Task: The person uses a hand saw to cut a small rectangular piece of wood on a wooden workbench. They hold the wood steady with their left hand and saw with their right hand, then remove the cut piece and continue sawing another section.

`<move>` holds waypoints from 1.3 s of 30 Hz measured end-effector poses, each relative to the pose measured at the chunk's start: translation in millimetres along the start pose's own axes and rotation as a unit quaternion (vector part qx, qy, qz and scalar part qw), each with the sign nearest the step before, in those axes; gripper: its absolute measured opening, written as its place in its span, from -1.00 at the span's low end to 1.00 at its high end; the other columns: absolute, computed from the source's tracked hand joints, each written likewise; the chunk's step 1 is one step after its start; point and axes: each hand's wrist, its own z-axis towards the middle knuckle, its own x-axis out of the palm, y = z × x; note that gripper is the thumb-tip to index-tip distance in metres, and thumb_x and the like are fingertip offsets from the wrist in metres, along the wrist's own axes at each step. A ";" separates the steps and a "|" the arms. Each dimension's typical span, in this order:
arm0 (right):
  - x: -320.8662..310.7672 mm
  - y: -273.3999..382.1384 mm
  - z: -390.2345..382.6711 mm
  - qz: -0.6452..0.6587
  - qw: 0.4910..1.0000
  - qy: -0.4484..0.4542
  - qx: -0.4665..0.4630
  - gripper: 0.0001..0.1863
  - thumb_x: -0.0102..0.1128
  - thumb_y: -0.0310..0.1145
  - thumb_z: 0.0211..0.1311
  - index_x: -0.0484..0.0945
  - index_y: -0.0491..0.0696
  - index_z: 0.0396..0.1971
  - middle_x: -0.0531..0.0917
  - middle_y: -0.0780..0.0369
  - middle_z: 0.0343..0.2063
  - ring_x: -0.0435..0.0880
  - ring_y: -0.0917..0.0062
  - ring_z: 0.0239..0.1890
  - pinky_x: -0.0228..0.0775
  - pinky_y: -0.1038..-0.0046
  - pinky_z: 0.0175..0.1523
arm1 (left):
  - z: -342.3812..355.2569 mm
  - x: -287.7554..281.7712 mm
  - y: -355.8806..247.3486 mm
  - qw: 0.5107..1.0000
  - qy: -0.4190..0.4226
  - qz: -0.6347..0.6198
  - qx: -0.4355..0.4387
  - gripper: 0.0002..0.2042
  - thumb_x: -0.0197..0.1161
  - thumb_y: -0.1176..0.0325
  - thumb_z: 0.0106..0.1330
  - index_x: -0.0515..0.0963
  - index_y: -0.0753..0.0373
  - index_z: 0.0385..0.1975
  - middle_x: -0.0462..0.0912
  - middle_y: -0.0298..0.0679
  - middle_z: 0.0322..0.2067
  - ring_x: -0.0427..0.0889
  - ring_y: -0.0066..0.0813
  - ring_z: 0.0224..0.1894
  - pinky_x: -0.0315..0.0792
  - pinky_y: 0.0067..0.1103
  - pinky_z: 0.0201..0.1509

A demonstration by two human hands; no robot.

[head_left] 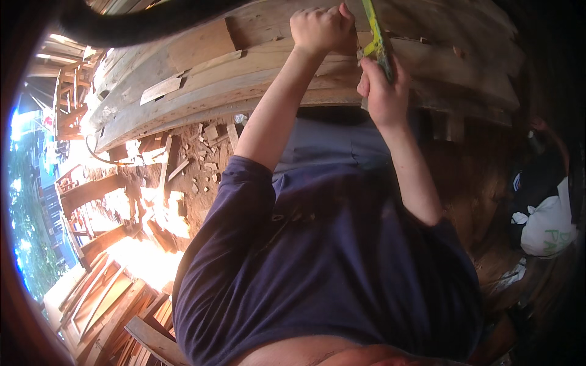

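My right hand [384,91] is wrapped around the dark green handle of a narrow yellow-green tool [374,30]. The tool's long bar points away from me past the upper edge, and a short piece juts to the left near the grip; its exact kind is unclear. To its left, my left hand [320,29] is closed in a fist over the wooden workbench [268,73]. Whatever those fingers may hold is hidden. Both forearms reach forward across the near edge of the bench.
A thin wood strip [161,89] and a brown board [201,44] lie on the bench at the left. Small offcuts [210,134] litter the ground. Stacked timber [97,299] stands at lower left, a white bag [545,229] at right. A dark curved bar [140,27] crosses the upper left.
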 end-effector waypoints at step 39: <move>-6.3 14.0 -21.5 0.042 0.999 -0.014 0.027 -0.85 0.21 -0.39 0.46 0.64 -0.14 -0.14 0.50 0.42 -0.63 0.41 0.79 -0.64 0.31 0.60 -0.51 | -7.5 -20.4 -16.3 0.999 -0.035 -0.028 0.006 -0.62 0.29 0.26 0.22 0.41 -0.01 -0.86 0.50 -0.37 -0.83 0.53 -0.31 -0.78 0.37 -0.41 -0.64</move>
